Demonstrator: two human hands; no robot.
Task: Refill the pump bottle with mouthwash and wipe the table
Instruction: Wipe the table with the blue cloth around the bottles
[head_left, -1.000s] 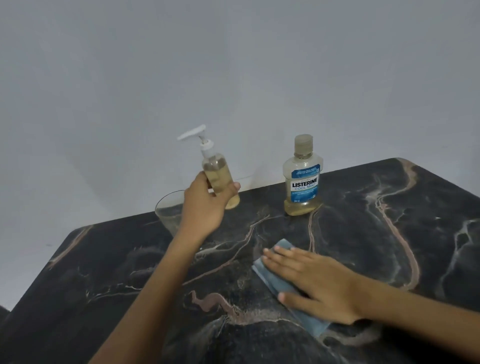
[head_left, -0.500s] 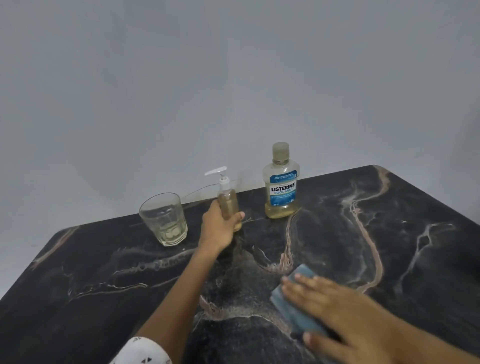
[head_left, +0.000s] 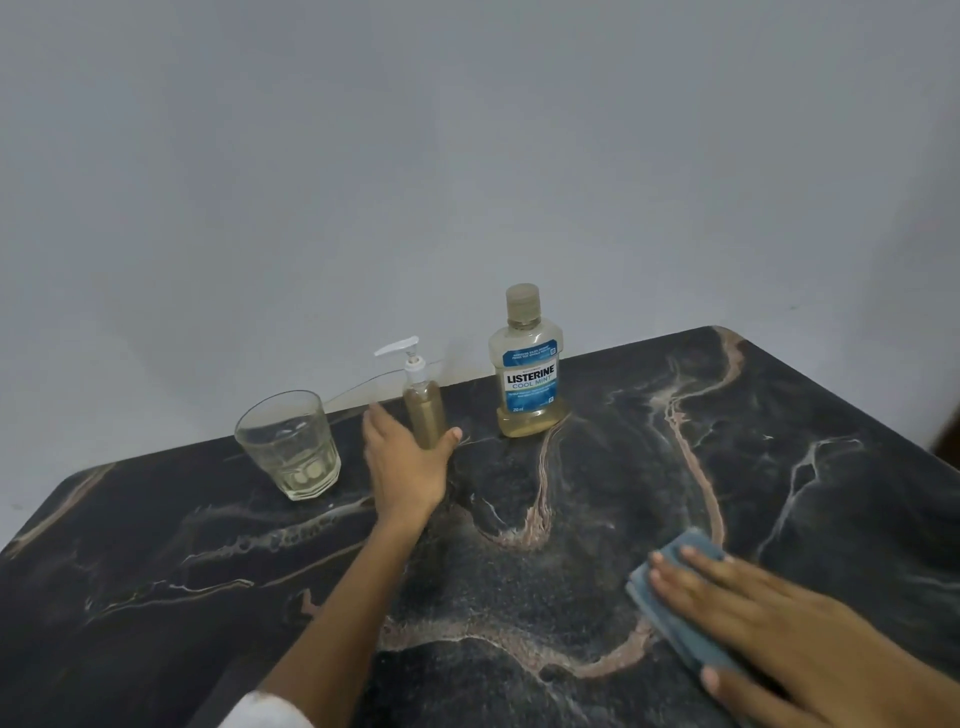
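Amber-filled pump bottle (head_left: 425, 415) stands upright beside capped mouthwash bottle (head_left: 529, 374); blue cloth (head_left: 675, 613) lies flat.

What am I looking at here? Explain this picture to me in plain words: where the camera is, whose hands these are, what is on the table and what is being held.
There is no machine here. A person wears a camera on the head, so this one view looks forward and down at their own two arms.

The surface is a dark marble-patterned table against a plain wall. Along its far edge stand a drinking glass with a little liquid at the bottom, a small pump bottle of yellowish liquid, and a capped Listerine mouthwash bottle.

The left hand reaches out around the pump bottle, which stands upright on the table; the fingers look loose, so I cannot tell if it really grips it. The right hand lies flat, pressing a folded blue cloth onto the table, as in wiping.
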